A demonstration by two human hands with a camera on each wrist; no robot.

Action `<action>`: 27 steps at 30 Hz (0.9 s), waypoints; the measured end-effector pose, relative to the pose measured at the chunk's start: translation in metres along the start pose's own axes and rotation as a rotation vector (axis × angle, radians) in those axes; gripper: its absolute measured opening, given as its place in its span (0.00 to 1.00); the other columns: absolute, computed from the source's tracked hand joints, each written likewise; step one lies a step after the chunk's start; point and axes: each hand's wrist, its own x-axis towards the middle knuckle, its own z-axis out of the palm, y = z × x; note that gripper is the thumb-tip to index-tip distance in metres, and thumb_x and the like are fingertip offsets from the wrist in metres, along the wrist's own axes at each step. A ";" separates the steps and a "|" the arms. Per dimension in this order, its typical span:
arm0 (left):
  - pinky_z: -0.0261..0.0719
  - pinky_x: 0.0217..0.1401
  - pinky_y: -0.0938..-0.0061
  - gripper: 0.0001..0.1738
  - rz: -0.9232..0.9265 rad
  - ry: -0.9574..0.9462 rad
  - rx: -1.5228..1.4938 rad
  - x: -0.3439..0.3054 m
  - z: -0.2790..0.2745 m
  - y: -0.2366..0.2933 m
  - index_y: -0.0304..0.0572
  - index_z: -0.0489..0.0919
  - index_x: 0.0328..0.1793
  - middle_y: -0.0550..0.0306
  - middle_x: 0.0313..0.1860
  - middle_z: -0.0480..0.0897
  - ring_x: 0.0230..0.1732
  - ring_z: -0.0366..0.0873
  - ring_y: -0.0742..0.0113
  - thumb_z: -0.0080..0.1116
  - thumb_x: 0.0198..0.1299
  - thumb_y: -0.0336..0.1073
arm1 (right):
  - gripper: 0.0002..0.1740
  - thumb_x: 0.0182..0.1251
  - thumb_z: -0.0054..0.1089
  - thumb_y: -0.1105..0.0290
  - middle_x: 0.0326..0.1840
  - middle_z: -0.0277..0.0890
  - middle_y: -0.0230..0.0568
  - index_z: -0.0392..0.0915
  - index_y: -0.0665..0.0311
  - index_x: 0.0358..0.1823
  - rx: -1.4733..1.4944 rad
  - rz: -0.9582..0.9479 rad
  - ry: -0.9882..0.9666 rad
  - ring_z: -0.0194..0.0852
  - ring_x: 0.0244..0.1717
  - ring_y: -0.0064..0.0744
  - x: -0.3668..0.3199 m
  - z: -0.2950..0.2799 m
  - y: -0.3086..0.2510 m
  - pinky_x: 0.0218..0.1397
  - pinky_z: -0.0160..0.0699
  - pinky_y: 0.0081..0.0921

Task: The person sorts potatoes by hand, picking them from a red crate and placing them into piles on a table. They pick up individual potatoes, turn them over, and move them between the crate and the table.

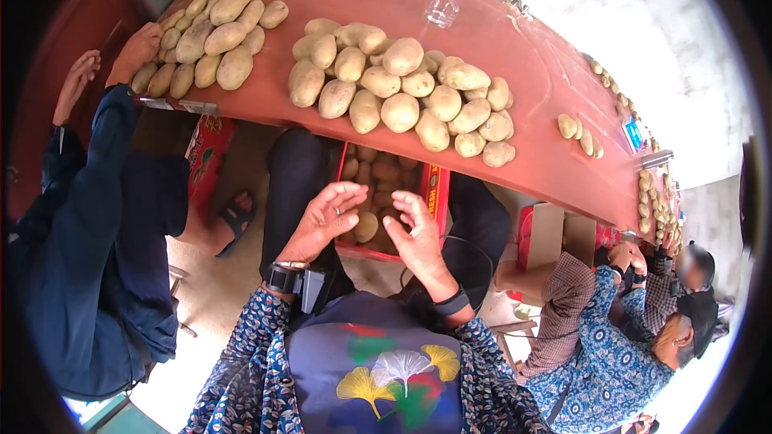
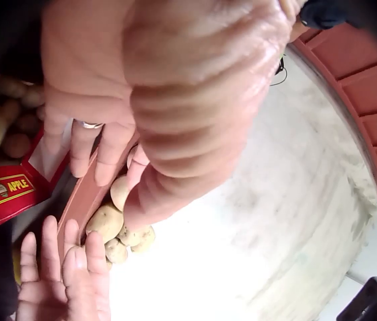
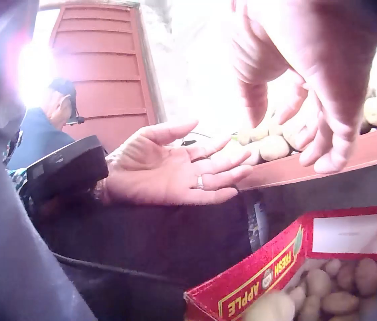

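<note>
The left hand [image 1: 322, 225] and right hand [image 1: 420, 243] hold nothing and are loosely spread. Just below them sits a red box [image 1: 439, 193] with potatoes [image 1: 386, 167] in it, between the person's legs [image 1: 296, 165], maybe so both hands can reach it. Past the hands, a heap of potatoes [image 1: 400, 112] lies on the table [image 1: 547, 80], likely kept near the edge to be close by.

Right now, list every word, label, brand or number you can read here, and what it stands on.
"FRESH APPLE": on the red box, upside down in the right wrist view; its first letter is cut off in the left wrist view.
Too small or blurred to read: the white panel inside that box; the blue packet; the red carton under the table's left end.
</note>
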 end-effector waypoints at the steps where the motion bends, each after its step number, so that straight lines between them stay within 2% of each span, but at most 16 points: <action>1: 0.61 0.69 0.66 0.29 0.015 0.034 -0.042 0.001 0.001 0.001 0.42 0.66 0.62 0.50 0.63 0.71 0.66 0.67 0.61 0.64 0.55 0.33 | 0.22 0.55 0.62 0.75 0.53 0.72 0.39 0.70 0.65 0.53 0.053 0.015 0.037 0.73 0.53 0.32 0.001 0.000 0.002 0.53 0.74 0.28; 5: 0.67 0.65 0.66 0.27 0.015 0.008 -0.158 -0.001 -0.003 0.005 0.41 0.65 0.63 0.49 0.62 0.71 0.63 0.69 0.60 0.58 0.59 0.37 | 0.06 0.63 0.56 0.78 0.37 0.75 0.35 0.69 0.65 0.38 0.322 -0.027 0.140 0.75 0.39 0.20 0.007 -0.016 0.004 0.44 0.75 0.19; 7: 0.67 0.64 0.67 0.27 0.001 0.006 -0.155 -0.002 -0.004 0.006 0.41 0.65 0.63 0.49 0.62 0.71 0.62 0.70 0.60 0.58 0.59 0.38 | 0.05 0.65 0.56 0.76 0.29 0.76 0.34 0.68 0.64 0.35 0.453 -0.022 0.189 0.75 0.32 0.19 0.012 -0.027 0.002 0.37 0.75 0.18; 8: 0.68 0.63 0.67 0.27 -0.013 0.002 -0.154 -0.002 -0.005 0.007 0.41 0.65 0.64 0.49 0.62 0.72 0.62 0.70 0.60 0.58 0.59 0.38 | 0.06 0.68 0.53 0.71 0.28 0.77 0.37 0.69 0.65 0.35 0.452 -0.011 0.213 0.75 0.31 0.21 0.015 -0.033 -0.001 0.34 0.74 0.19; 10: 0.68 0.63 0.67 0.27 0.001 0.003 -0.168 -0.002 -0.006 0.005 0.41 0.65 0.63 0.50 0.61 0.72 0.61 0.71 0.60 0.58 0.60 0.39 | 0.10 0.71 0.50 0.67 0.29 0.79 0.39 0.71 0.65 0.34 0.456 0.042 0.181 0.75 0.30 0.22 0.017 -0.047 -0.004 0.32 0.72 0.18; 11: 0.69 0.62 0.68 0.27 0.017 0.002 -0.181 -0.001 -0.005 0.004 0.41 0.65 0.63 0.50 0.61 0.72 0.61 0.71 0.61 0.57 0.60 0.41 | 0.13 0.72 0.47 0.64 0.32 0.80 0.39 0.73 0.66 0.33 0.565 0.021 0.178 0.75 0.30 0.21 0.018 -0.049 -0.002 0.32 0.71 0.17; 15: 0.68 0.62 0.67 0.27 0.009 -0.003 -0.135 -0.003 -0.006 0.005 0.41 0.65 0.63 0.50 0.61 0.73 0.60 0.72 0.61 0.56 0.60 0.43 | 0.09 0.71 0.50 0.66 0.38 0.79 0.37 0.72 0.65 0.38 0.385 0.004 0.218 0.75 0.33 0.18 0.024 -0.047 -0.006 0.33 0.71 0.15; 18: 0.68 0.62 0.66 0.27 0.038 -0.004 -0.169 -0.001 -0.003 0.006 0.41 0.65 0.63 0.51 0.60 0.73 0.59 0.72 0.61 0.56 0.61 0.45 | 0.08 0.70 0.51 0.67 0.39 0.79 0.37 0.72 0.65 0.40 0.337 -0.050 0.230 0.74 0.33 0.18 0.031 -0.042 -0.006 0.34 0.71 0.15; 20: 0.68 0.62 0.66 0.28 0.012 -0.001 -0.190 -0.002 -0.007 0.005 0.42 0.66 0.63 0.51 0.60 0.73 0.59 0.72 0.61 0.55 0.61 0.47 | 0.10 0.70 0.51 0.65 0.37 0.78 0.36 0.72 0.65 0.38 0.355 -0.102 0.220 0.73 0.32 0.18 0.040 -0.045 -0.004 0.35 0.71 0.16; 22: 0.68 0.61 0.67 0.29 0.007 0.000 -0.180 -0.002 -0.006 0.008 0.42 0.66 0.63 0.51 0.60 0.73 0.59 0.72 0.62 0.56 0.60 0.48 | 0.13 0.71 0.50 0.62 0.35 0.78 0.36 0.72 0.65 0.35 0.378 -0.016 0.099 0.72 0.30 0.19 0.048 -0.049 -0.019 0.36 0.72 0.18; 24: 0.68 0.61 0.67 0.30 -0.003 0.009 -0.165 -0.003 -0.004 0.009 0.43 0.66 0.63 0.51 0.60 0.73 0.59 0.72 0.62 0.56 0.60 0.50 | 0.15 0.72 0.48 0.61 0.35 0.78 0.37 0.73 0.67 0.35 0.395 -0.031 0.077 0.71 0.29 0.20 0.063 -0.049 -0.043 0.36 0.71 0.19; 26: 0.68 0.61 0.68 0.27 0.009 -0.014 -0.196 -0.002 -0.008 0.006 0.43 0.65 0.63 0.52 0.60 0.73 0.59 0.72 0.63 0.54 0.62 0.47 | 0.15 0.70 0.51 0.61 0.39 0.78 0.40 0.73 0.68 0.41 0.192 -0.144 0.108 0.72 0.32 0.22 0.085 -0.045 -0.070 0.37 0.72 0.21; 27: 0.68 0.61 0.69 0.24 0.018 -0.035 -0.224 -0.003 -0.010 0.005 0.42 0.65 0.63 0.52 0.60 0.73 0.59 0.72 0.63 0.51 0.64 0.44 | 0.15 0.67 0.54 0.61 0.43 0.77 0.43 0.72 0.68 0.44 0.096 -0.277 0.147 0.73 0.36 0.26 0.102 -0.041 -0.072 0.39 0.73 0.24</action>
